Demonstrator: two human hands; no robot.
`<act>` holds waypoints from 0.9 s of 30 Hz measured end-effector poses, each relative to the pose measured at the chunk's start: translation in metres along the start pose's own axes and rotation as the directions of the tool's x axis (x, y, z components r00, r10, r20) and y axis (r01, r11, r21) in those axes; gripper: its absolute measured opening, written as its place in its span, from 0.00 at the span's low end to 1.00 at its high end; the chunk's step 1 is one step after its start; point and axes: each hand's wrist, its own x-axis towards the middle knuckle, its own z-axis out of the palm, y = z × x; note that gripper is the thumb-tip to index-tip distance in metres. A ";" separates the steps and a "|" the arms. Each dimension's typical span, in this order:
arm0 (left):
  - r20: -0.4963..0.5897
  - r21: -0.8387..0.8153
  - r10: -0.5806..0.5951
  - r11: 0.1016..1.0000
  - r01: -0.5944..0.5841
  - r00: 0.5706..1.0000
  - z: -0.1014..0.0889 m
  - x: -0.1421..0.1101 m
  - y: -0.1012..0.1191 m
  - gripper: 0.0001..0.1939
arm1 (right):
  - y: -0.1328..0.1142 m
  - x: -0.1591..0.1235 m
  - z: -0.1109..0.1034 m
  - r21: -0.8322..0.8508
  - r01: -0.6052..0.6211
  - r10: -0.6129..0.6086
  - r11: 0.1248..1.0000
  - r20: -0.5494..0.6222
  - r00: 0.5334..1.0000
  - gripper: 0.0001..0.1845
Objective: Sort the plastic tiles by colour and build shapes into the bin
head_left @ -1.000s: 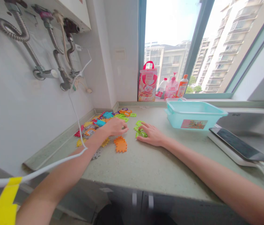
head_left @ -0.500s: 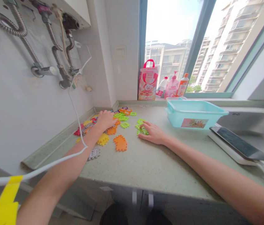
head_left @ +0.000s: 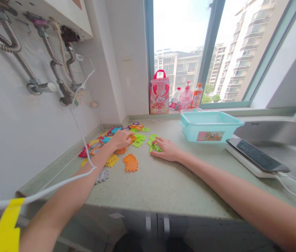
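Flat interlocking puzzle pieces with notched edges lie in a mixed-colour pile at the back left of the counter. My left hand reaches over this pile, fingers stretched out beside an orange piece and a cluster of green pieces. Its fingertips are partly hidden. Another group of green pieces lies under the fingers of my right hand, thumb and forefinger apart. Nearer to me are orange pieces, yellow pieces and a grey piece.
A turquoise plastic tub stands back right, before the sink. A phone rests on a white box. A white cable crosses above my left forearm. Bottles and a pink bag line the windowsill.
My left hand has shifted to the right over the pile, and the green pieces near it lie closer together. My right hand stays at its green pieces. The view has turned slightly right.
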 end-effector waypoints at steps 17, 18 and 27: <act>0.036 0.147 -0.197 0.971 0.190 0.980 -0.002 0.000 -0.020 0.18 | -0.001 -0.001 -0.002 -0.005 -0.015 0.014 1.000 -0.017 1.000 0.25; 0.027 0.163 -0.219 0.964 0.212 0.975 -0.003 0.000 -0.024 0.17 | -0.001 -0.001 -0.002 -0.005 -0.012 0.012 1.000 -0.017 1.000 0.25; -0.057 0.327 -0.250 0.910 0.255 0.967 -0.009 -0.004 -0.028 0.17 | -0.001 -0.001 -0.004 -0.003 -0.019 0.019 1.000 -0.008 1.000 0.25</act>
